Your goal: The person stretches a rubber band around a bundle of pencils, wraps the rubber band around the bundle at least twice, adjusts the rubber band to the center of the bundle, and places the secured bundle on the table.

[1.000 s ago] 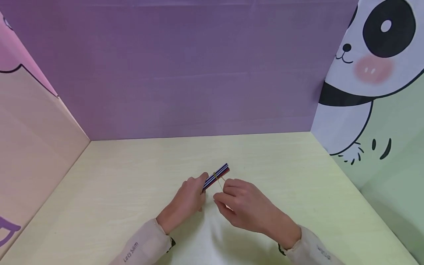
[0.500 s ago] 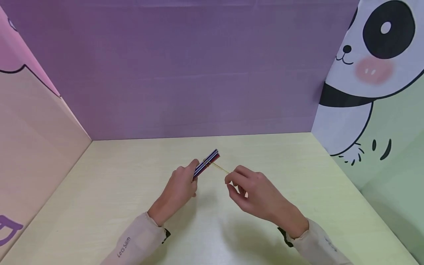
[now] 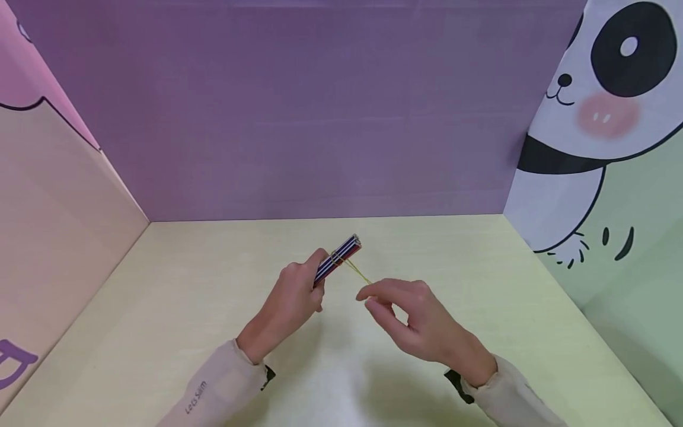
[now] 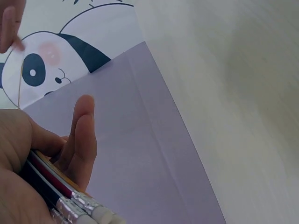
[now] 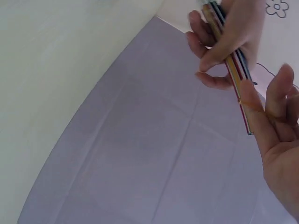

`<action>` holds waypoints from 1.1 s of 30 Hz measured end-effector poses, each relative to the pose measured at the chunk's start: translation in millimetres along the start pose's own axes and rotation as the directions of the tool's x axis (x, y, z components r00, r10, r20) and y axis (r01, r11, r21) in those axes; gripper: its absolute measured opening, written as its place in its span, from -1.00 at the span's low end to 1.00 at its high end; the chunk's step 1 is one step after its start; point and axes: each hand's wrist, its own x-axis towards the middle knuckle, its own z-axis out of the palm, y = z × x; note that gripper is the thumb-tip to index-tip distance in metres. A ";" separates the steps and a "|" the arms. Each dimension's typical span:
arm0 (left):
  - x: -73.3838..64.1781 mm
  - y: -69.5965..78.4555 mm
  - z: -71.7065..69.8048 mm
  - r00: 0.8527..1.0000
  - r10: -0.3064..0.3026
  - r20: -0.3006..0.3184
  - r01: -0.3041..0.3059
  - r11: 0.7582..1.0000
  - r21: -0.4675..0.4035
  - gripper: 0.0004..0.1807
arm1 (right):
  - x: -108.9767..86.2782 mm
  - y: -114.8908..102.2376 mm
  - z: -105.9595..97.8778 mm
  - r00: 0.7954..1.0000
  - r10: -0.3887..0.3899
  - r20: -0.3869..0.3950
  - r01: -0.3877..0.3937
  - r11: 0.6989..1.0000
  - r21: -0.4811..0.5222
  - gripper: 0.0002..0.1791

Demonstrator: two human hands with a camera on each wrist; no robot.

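My left hand (image 3: 285, 302) grips a bundle of striped pencils (image 3: 337, 261), tilted up to the right above the table. Silver ferrules and white erasers mark their near ends (image 4: 79, 207) in the left wrist view. Around the bundle, towards its far end, runs a thin yellow rubber band (image 3: 358, 272). My right hand (image 3: 424, 323) holds a stretched loop of that band at its fingertips, pulled out to the lower right of the pencils. The right wrist view shows the band (image 5: 244, 102) by my right index finger; the exact hold there is partly hidden.
A pale wooden table (image 3: 213, 267) lies beneath both hands. A purple panel (image 3: 320, 118) stands behind it. Printed side panels flank the table, a pink and beige one (image 3: 48, 207) at left and a panda one (image 3: 576, 196) at right.
Both hands have moved farther from me, the left also slightly leftward. My right hand drew the band out to the right, then came back a little nearer the pencils.
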 end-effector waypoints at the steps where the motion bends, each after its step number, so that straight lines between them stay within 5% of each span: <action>1: 0.6 0.3 -0.7 1.000 -0.008 0.009 0.008 1.000 -0.012 -0.69 | -0.5 1.2 0.2 1.000 0.025 0.004 -0.025 0.999 -0.026 -0.77; 6: 4.1 1.0 0.2 0.996 -0.069 0.057 0.076 0.987 -0.145 -0.78 | -2.5 9.0 1.1 0.984 0.179 -0.020 -0.178 0.983 0.055 -0.71; 8: 5.4 0.8 2.3 0.993 -0.094 0.066 0.106 0.970 -0.219 -0.81 | -2.7 12.4 -0.1 0.952 0.307 -0.015 -0.302 0.943 0.137 -0.73; 10: 5.9 0.7 4.8 0.992 -0.105 0.064 0.118 0.954 -0.276 -0.85 | -2.8 17.9 -0.9 0.890 0.457 -0.008 -0.442 0.866 0.233 -0.79; 14: 4.6 1.8 10.6 0.995 -0.090 0.053 0.102 0.948 -0.302 -0.86 | -4.4 35.1 -0.7 0.716 0.697 0.026 -0.643 0.645 0.414 -0.86; 18: 3.8 1.6 14.6 0.994 -0.063 0.093 0.092 0.933 -0.349 -0.87 | -7.1 50.9 3.1 0.624 0.775 0.102 -0.711 0.508 0.487 -0.85; 23: 4.0 -6.0 19.0 0.980 -0.059 0.190 0.141 0.878 -0.457 -0.90 | -11.6 65.4 11.9 0.574 0.770 0.280 -0.795 0.441 0.417 -0.66; 27: 3.6 -10.6 23.5 0.965 -0.045 0.260 0.163 0.876 -0.454 -0.91 | -16.1 74.2 13.5 0.547 0.764 0.341 -0.825 0.424 0.374 -0.59; 33: 3.8 -8.8 25.8 0.948 0.002 0.317 0.144 0.888 -0.437 -0.88 | -21.0 84.2 6.9 0.563 0.732 0.382 -0.820 0.439 0.367 -0.54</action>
